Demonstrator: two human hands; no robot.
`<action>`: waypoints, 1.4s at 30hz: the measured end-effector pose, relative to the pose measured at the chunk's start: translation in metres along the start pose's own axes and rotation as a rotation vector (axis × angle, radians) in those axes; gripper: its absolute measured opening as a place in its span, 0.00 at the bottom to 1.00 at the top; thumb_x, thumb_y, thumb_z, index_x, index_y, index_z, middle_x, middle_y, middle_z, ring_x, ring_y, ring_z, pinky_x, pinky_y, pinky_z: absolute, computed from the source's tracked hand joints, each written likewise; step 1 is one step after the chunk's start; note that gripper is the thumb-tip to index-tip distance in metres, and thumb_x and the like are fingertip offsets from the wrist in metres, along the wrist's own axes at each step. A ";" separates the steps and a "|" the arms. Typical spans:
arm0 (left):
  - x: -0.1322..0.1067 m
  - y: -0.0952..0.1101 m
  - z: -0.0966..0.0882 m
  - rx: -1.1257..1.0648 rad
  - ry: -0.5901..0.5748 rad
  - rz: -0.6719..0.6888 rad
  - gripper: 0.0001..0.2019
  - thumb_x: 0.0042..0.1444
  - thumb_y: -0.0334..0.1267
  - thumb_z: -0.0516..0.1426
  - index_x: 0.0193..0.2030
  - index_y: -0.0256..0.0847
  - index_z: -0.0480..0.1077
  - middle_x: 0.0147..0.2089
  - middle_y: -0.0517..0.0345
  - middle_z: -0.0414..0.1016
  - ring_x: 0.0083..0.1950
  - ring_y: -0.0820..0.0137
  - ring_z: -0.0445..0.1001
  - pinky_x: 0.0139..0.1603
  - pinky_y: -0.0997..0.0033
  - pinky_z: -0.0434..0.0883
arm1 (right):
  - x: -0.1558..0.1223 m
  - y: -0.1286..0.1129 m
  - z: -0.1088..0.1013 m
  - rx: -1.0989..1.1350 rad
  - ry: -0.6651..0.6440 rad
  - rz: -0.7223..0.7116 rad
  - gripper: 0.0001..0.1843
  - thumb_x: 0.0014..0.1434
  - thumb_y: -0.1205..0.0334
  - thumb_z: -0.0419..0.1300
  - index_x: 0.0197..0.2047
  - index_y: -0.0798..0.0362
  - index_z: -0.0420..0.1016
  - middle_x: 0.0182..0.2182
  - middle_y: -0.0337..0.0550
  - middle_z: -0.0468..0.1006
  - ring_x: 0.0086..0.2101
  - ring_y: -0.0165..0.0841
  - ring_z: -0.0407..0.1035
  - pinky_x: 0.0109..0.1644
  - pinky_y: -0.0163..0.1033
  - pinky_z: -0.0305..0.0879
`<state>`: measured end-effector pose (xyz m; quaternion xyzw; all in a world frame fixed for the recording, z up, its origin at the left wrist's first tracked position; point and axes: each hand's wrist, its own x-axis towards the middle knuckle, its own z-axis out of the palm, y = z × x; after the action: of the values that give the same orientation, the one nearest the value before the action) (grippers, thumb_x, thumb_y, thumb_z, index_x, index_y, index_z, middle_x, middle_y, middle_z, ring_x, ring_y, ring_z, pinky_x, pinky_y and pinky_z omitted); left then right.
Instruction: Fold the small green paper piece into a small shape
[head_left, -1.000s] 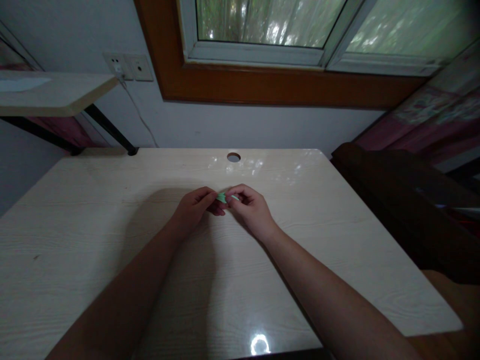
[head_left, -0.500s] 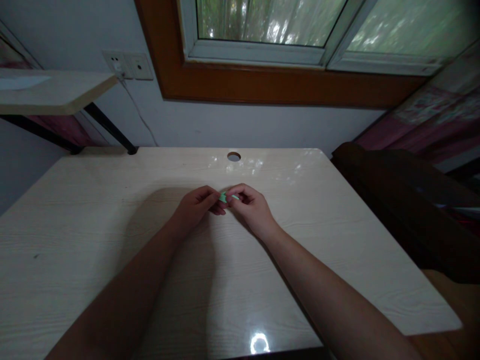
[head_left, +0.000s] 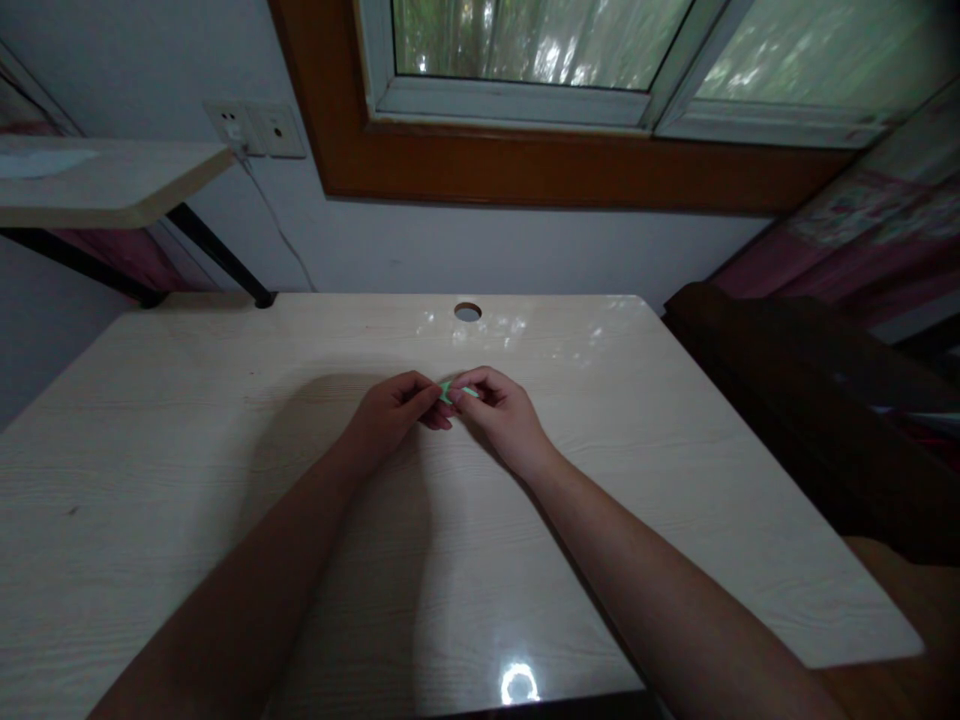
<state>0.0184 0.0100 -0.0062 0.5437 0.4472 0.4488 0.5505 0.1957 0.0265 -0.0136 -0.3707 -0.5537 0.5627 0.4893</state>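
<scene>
Between my fingertips is a small light-green piece (head_left: 445,392), perhaps folded paper; most of it is covered, so its exact kind cannot be made out. My left hand (head_left: 396,412) pinches its left end between thumb and forefinger, the other fingers curled below. From the other side my right hand (head_left: 504,410) grips it with thumb and fingertips, and a bit of green shows past the right thumb. Both hands are close together over the middle of the pale wood-grain desk (head_left: 660,520).
A round cable hole (head_left: 468,312) pierces the desk near its back edge. At the left a raised shelf (head_left: 150,190) stands on black legs. Behind are a wall socket (head_left: 255,130) with a white cable and a window (head_left: 525,100). Dark furniture (head_left: 795,400) borders the right side.
The hands have hardly moved. Slightly less green shows between the fingertips, and the fingers of my right hand have shifted a little on the piece.
</scene>
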 end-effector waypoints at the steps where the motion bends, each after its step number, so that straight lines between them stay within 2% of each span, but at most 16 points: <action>1: 0.000 0.000 0.000 -0.005 -0.006 -0.003 0.14 0.60 0.47 0.60 0.35 0.36 0.73 0.32 0.54 0.81 0.30 0.69 0.80 0.37 0.68 0.77 | 0.000 0.000 0.000 -0.008 0.001 0.000 0.08 0.53 0.58 0.69 0.34 0.51 0.76 0.28 0.38 0.78 0.31 0.31 0.72 0.38 0.39 0.67; 9: 0.002 -0.008 -0.004 -0.028 -0.060 -0.005 0.17 0.63 0.50 0.57 0.38 0.36 0.73 0.36 0.49 0.82 0.33 0.66 0.81 0.39 0.66 0.78 | 0.002 0.004 -0.003 -0.049 0.014 -0.009 0.08 0.53 0.57 0.68 0.34 0.51 0.76 0.27 0.37 0.78 0.29 0.30 0.70 0.36 0.38 0.65; 17: 0.000 -0.001 -0.002 -0.084 -0.018 -0.011 0.16 0.63 0.49 0.57 0.36 0.36 0.73 0.34 0.50 0.81 0.32 0.67 0.81 0.37 0.67 0.78 | 0.003 0.009 -0.006 -0.087 0.042 -0.032 0.08 0.53 0.58 0.69 0.34 0.51 0.77 0.28 0.37 0.76 0.29 0.30 0.67 0.36 0.37 0.64; 22: 0.000 0.000 -0.001 -0.040 -0.031 -0.004 0.14 0.60 0.47 0.60 0.35 0.35 0.74 0.32 0.53 0.81 0.31 0.68 0.80 0.37 0.68 0.78 | 0.002 0.005 -0.005 -0.050 0.030 -0.014 0.09 0.53 0.58 0.69 0.34 0.51 0.76 0.28 0.37 0.76 0.29 0.30 0.68 0.36 0.38 0.64; 34: -0.001 -0.001 -0.003 -0.076 -0.059 0.007 0.14 0.62 0.46 0.59 0.36 0.35 0.73 0.33 0.53 0.81 0.32 0.69 0.80 0.37 0.70 0.77 | 0.005 0.011 -0.005 0.064 0.010 0.029 0.09 0.50 0.59 0.70 0.33 0.52 0.76 0.27 0.36 0.77 0.29 0.29 0.69 0.38 0.39 0.65; 42: -0.001 -0.002 -0.003 0.071 -0.066 0.042 0.13 0.61 0.46 0.60 0.35 0.36 0.73 0.31 0.55 0.80 0.31 0.71 0.79 0.36 0.73 0.75 | 0.003 0.008 -0.006 0.024 -0.055 -0.015 0.06 0.52 0.63 0.69 0.34 0.52 0.77 0.27 0.36 0.77 0.29 0.29 0.68 0.37 0.38 0.63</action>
<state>0.0152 0.0092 -0.0078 0.5866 0.4327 0.4261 0.5358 0.1991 0.0318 -0.0218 -0.3451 -0.5631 0.5753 0.4826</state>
